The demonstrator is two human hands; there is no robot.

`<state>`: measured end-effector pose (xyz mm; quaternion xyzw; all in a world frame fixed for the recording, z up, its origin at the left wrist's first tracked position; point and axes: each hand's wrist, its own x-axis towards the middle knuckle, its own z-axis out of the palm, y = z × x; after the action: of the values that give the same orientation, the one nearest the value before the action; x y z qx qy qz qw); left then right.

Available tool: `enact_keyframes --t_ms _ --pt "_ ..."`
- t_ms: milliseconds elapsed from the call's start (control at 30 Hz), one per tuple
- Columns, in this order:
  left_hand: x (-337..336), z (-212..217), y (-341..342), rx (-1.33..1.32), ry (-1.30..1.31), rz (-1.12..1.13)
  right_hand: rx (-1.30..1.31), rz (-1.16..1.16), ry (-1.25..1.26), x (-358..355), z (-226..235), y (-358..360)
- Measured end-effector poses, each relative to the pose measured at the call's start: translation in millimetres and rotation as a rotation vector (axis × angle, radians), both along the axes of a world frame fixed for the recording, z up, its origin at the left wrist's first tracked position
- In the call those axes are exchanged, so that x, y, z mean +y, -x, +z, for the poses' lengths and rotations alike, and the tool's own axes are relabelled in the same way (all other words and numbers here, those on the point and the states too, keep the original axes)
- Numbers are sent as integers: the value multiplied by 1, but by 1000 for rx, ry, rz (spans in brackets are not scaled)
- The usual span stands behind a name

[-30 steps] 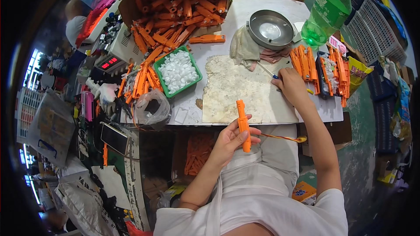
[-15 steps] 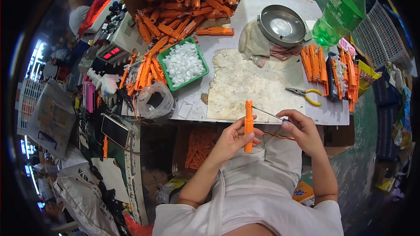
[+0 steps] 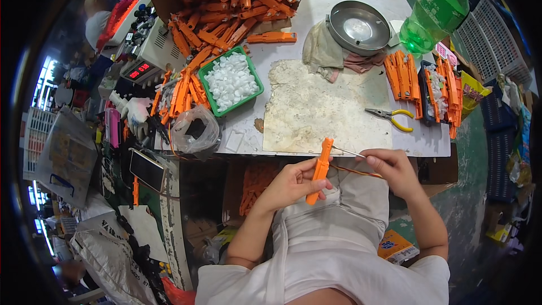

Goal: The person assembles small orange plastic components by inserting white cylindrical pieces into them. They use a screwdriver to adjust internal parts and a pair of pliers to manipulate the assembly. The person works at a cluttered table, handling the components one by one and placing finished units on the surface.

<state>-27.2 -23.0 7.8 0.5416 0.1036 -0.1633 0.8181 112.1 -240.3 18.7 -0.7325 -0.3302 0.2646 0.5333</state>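
My left hand [image 3: 296,183] is closed around a long, slim orange plastic part [image 3: 321,172], held tilted over my lap with its upper end toward the table edge. My right hand [image 3: 392,169] grips a tool with a thin metal shaft [image 3: 347,151]; its handle is covered by my fingers. The shaft's tip meets the orange part near its upper end, though I cannot tell if it goes in. Thin coloured wires [image 3: 357,171] run beneath, between my hands. Just beyond them lies a stained, pale work sheet [image 3: 327,110] on the table.
Yellow-handled pliers [image 3: 391,117] lie right of the sheet. A green basket of small white pieces [image 3: 261,91] sits left, below a box heaped with orange parts [image 3: 226,5]. A metal bowl [image 3: 359,27], a green bottle [image 3: 435,11] and stacked orange parts [image 3: 402,79] stand far right.
The orange part has tilted, its top leaning right and its lower end swinging left. My right hand has shifted slightly right and rolled over, covering the tool's handle.
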Motion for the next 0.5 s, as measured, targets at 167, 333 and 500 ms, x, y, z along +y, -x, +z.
enact_keyframes --t_ms 167,333,500 --pt "-8 -5 -5 -13 38 108 -607 -60 139 5 14 21" --pt "-9 -6 -11 -52 51 119 2 -61 69 -3 18 22" --pt "-11 -5 -12 -49 53 130 99 -23 140 -7 29 17"
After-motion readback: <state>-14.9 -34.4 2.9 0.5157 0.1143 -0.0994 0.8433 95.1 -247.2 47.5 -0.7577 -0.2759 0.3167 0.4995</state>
